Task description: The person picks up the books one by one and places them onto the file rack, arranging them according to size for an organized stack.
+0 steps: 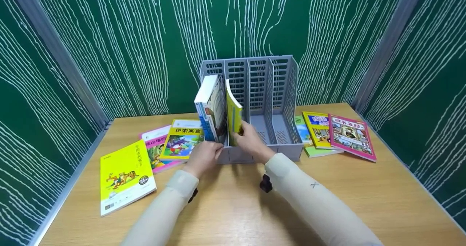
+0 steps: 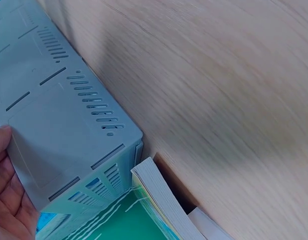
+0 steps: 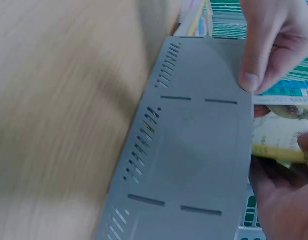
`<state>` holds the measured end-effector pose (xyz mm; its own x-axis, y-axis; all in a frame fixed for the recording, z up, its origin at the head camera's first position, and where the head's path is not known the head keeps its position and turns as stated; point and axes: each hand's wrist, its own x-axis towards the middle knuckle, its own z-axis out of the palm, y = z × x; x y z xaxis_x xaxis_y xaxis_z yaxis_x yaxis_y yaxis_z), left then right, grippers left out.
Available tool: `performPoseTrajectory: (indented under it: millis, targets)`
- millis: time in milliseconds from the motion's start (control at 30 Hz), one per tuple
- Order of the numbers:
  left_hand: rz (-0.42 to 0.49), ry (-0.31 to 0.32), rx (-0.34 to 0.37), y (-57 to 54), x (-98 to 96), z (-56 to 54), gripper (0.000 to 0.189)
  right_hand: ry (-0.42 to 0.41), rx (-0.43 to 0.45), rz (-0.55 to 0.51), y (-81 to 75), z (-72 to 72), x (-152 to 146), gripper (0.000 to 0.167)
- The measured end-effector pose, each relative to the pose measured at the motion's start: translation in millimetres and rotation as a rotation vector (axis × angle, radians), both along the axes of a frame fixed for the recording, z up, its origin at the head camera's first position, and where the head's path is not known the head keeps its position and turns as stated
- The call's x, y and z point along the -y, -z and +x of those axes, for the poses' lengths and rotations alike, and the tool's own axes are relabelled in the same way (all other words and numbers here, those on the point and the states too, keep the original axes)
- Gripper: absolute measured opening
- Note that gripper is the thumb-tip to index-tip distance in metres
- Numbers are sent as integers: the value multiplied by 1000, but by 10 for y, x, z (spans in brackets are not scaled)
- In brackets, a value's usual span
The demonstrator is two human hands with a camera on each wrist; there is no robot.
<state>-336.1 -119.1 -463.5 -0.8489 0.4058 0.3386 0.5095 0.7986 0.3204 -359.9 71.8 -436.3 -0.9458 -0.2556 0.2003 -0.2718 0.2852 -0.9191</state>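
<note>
A grey magazine rack (image 1: 260, 129) stands on the table, its slots facing me. My right hand (image 1: 251, 142) grips a thin yellow book (image 1: 234, 111) that stands upright in the second slot from the left. Thumb and fingers lie on either side of that book in the right wrist view, where the right hand (image 3: 288, 205) is partly cut off. My left hand (image 1: 205, 155) holds the rack's front lip at the leftmost slot; its thumb presses the lip's outer face. Several thick books (image 1: 209, 104) stand in that leftmost slot, just above the left hand.
Left of the rack lie a yellow-and-white book (image 1: 127, 177), a pink book (image 1: 154, 147) and a yellow fable book (image 1: 182, 140). On the right, a pink book (image 1: 351, 135) overlaps a yellow one (image 1: 316, 129) and green ones (image 1: 322, 151). Green panels (image 1: 127, 49) enclose the table (image 1: 233, 217).
</note>
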Motion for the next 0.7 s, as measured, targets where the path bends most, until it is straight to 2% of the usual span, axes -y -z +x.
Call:
performPoseTrajectory:
  millis: [133,233,333,567,700]
  targets:
    - [-3,13,-37,12,6,3,22,-126,-12,0,-27,-24,-31,65]
    - [-5,14,-43,21,7,9,21,-162,12,10,-37,-25,-31,70]
    - [-7,3,-28,23,9,15,20,-139,34,50,-55,-24,4,69]
    - [3,-11,17,9,5,22,21,6,21,127,-86,-73,101,57]
    - [7,-11,11,12,7,23,22,23,15,127,-90,-91,119,54]
